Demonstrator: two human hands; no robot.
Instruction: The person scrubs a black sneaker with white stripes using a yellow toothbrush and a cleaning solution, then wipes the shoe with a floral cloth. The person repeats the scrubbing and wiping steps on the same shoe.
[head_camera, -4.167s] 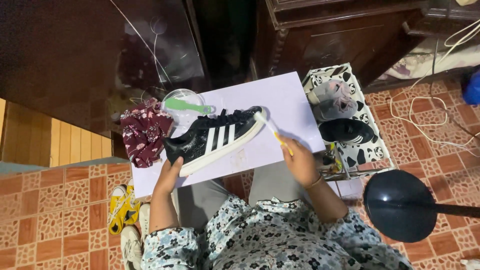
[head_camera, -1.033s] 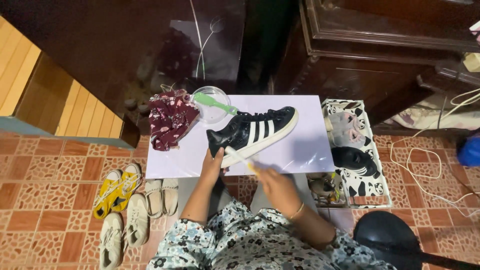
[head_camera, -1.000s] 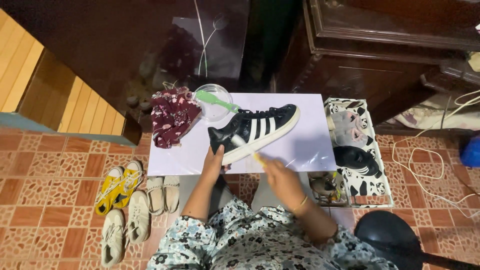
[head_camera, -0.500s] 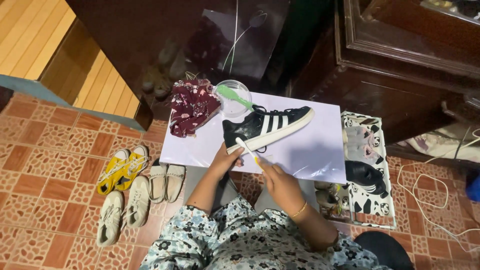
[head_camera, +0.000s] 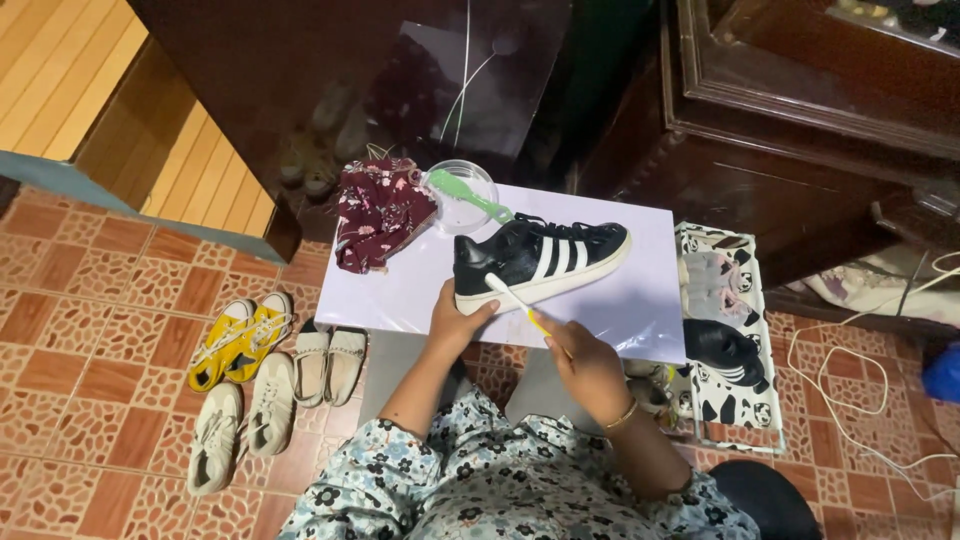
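Just below the centre of the frame, the right hand (head_camera: 585, 362) is clenched around the handle of a toothbrush (head_camera: 516, 304), whose head touches the white sole edge at the heel of a black sneaker (head_camera: 540, 258) with white stripes. Most of the handle is hidden inside the fist. To its left, the left hand (head_camera: 455, 318) grips the sneaker's heel end, thumb up against the sole; its fingertips are hidden behind the shoe. The sneaker lies on its side in the middle of a pale lilac tabletop (head_camera: 620, 305). Toward the upper left of the tabletop sit a clear bowl (head_camera: 458, 184) with a green brush (head_camera: 470, 196) across it and a crumpled maroon cloth (head_camera: 380, 210). At the lower left, pairs of shoes (head_camera: 262, 372) line the tiled floor (head_camera: 90, 340).
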